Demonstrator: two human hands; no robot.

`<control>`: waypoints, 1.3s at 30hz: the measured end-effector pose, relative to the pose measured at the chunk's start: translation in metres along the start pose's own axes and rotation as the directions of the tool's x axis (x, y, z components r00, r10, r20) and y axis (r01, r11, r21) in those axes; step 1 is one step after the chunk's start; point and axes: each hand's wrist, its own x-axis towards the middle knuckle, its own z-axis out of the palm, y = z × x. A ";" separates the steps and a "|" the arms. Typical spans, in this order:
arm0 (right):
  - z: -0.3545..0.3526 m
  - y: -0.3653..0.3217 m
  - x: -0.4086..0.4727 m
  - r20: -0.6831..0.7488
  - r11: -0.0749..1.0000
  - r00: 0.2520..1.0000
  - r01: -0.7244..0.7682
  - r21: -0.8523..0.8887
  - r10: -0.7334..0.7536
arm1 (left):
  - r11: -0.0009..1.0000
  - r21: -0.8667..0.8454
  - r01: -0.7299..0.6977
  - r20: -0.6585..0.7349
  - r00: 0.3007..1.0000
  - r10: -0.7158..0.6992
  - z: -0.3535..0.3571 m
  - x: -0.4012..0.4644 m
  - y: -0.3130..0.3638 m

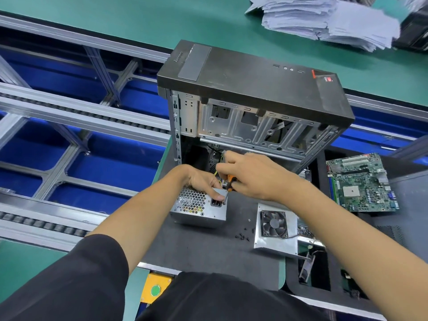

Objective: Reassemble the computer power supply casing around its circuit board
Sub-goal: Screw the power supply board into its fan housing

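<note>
The silver power supply box (196,208) stands on the dark mat, its honeycomb grille and black power socket facing me. My left hand (201,180) grips its top edge, thumb pressed down beside the socket. My right hand (252,176) holds an orange-and-black screwdriver (230,183), its shaft pointing down at the box's upper right corner. The casing's other half, a silver cover with a black fan (274,230), lies flat to the right of the box. Several small black screws (242,236) lie loose on the mat between the two.
An open black desktop tower (252,89) stands just behind my hands. A green motherboard (362,181) lies at the right. Paper stacks (328,17) sit far back. A conveyor frame with blue bins (81,144) runs along the left. A yellow box with a green button (155,290) sits near me.
</note>
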 end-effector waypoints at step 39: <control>-0.009 0.003 0.017 0.059 0.944 0.957 0.269 0.190 -0.284 | 0.998 0.057 -0.015 -0.107 0.994 0.021 -0.004 0.009 -0.006</control>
